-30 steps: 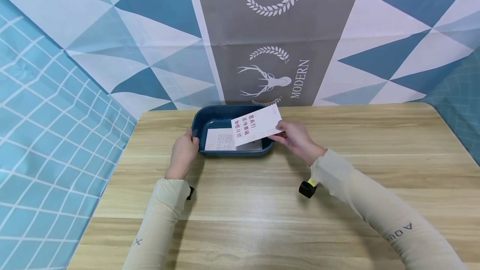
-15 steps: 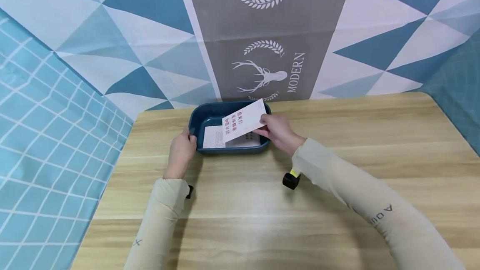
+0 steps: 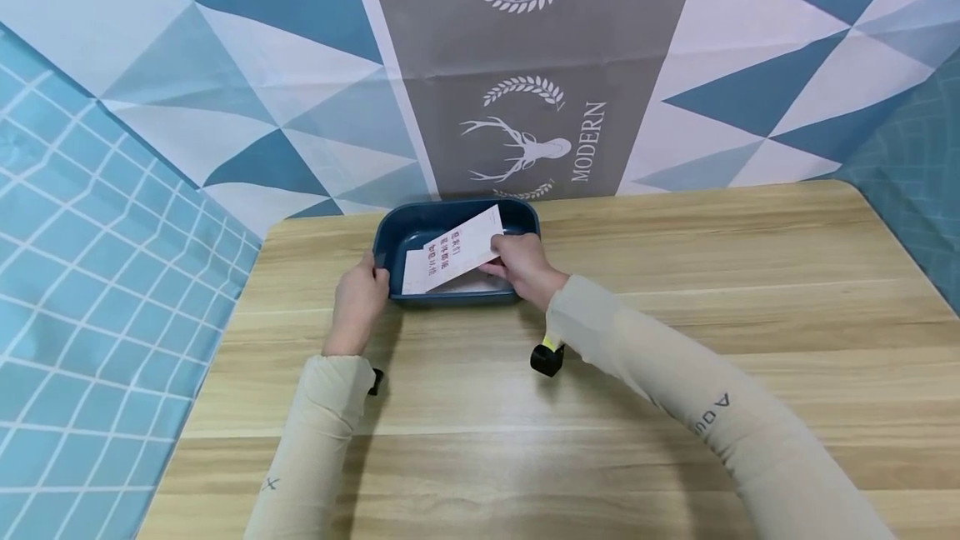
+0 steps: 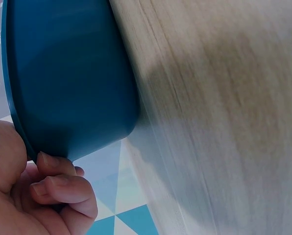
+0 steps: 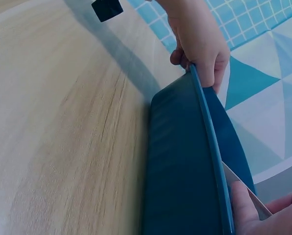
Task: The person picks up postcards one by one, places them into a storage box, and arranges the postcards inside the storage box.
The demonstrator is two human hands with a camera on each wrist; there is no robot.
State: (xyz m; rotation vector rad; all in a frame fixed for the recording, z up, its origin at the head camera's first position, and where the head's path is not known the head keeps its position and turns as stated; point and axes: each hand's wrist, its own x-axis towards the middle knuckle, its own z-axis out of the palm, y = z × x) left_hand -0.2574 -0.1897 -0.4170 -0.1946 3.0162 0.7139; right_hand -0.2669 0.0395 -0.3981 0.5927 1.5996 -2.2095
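A dark blue plastic basin (image 3: 457, 300) sits at the back of the table, against the wall. My left hand (image 3: 356, 307) pinches its left rim; the left wrist view shows thumb and curled fingers (image 4: 67, 188) at the rim. Between thumb and fingers, my right hand (image 3: 525, 265) holds a white card (image 3: 465, 247) with red Chinese characters, tilted over the inside of the basin. Beneath it, another white card (image 3: 412, 269) lies in the basin, partly covered. In the right wrist view the held card (image 5: 234, 176) dips below the rim, seen edge-on.
The wood-grain table (image 3: 450, 423) stretches in front of the basin and to its right. Behind stands a wall covering (image 3: 525, 48) with triangles and a deer print. Blue tiled sheeting (image 3: 90, 290) hangs at the left. A black wrist camera (image 3: 547, 359) hangs under the right wrist.
My right hand has moved left and lower with the card, bringing it further into the basin and over the card lying there. My left hand keeps its hold on the rim.
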